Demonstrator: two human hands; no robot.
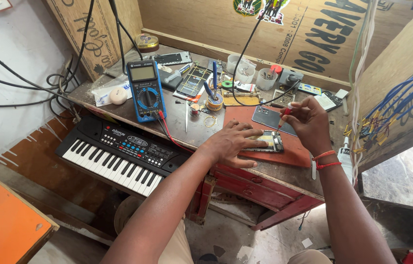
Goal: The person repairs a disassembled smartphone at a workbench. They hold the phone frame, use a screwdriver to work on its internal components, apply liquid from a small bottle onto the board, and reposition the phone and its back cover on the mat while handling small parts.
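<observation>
A worn tabletop (182,124) runs from far left to near right, walled in by plywood boards. Under its left edge a black keyboard (118,156) sticks out. A red mat (265,122) covers the right part of the tabletop. At far left stands a blue multimeter (145,90), its red and black leads trailing toward the near edge. A grey back cover (267,117) lies on the mat, just beyond the hands. The opened phone (267,142) lies on the mat near the front edge, its circuitry showing. The left hand (231,142) rests flat on the phone's left end, fingers spread and pressing down, closed around nothing. The right hand (309,122), a red band at its wrist, pinches a thin red-handled screwdriver (283,117) upright in its fingertips, the tip down at the phone's right end.
</observation>
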